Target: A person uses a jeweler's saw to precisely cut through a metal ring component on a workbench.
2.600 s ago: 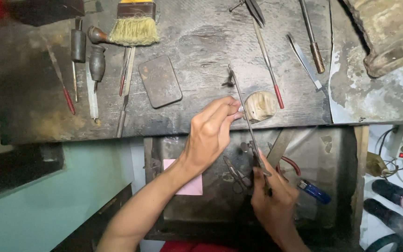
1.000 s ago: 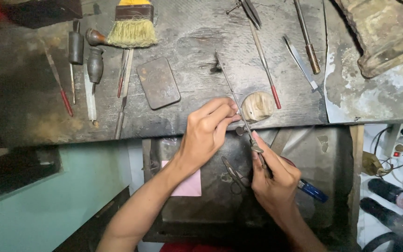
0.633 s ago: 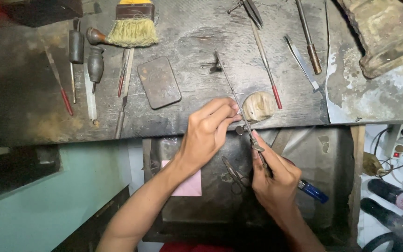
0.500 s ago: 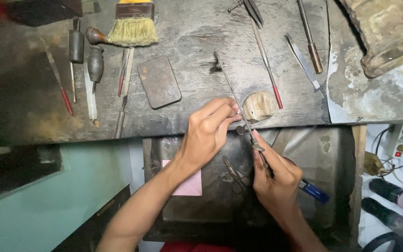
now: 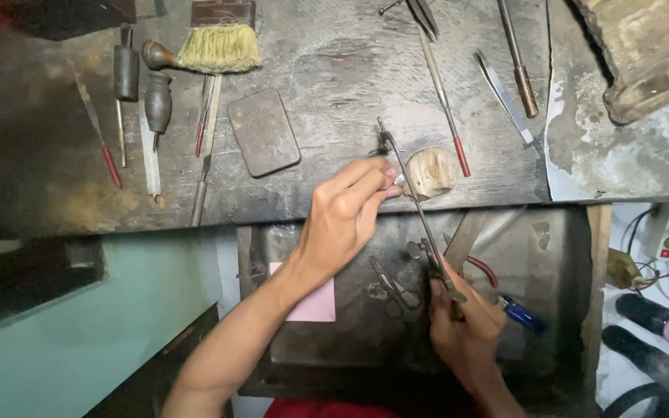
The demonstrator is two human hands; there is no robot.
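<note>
Now, sawing at the bench's middle.
Left hand point(image 5: 342, 220) pinches a small piece point(image 5: 399, 179) against the wooden peg point(image 5: 433, 170); right hand point(image 5: 462, 329) grips the saw point(image 5: 416, 209).

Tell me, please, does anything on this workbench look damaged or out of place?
The wooden bench is scarred and stained, and its right part shows pale patches where the surface looks flaked. Otherwise the tools lie in rough rows; the left hand pinches a small piece while the right hand grips the saw frame.

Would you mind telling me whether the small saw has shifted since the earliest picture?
Yes. The small saw has slid left, away from the red-tipped rod.
</note>
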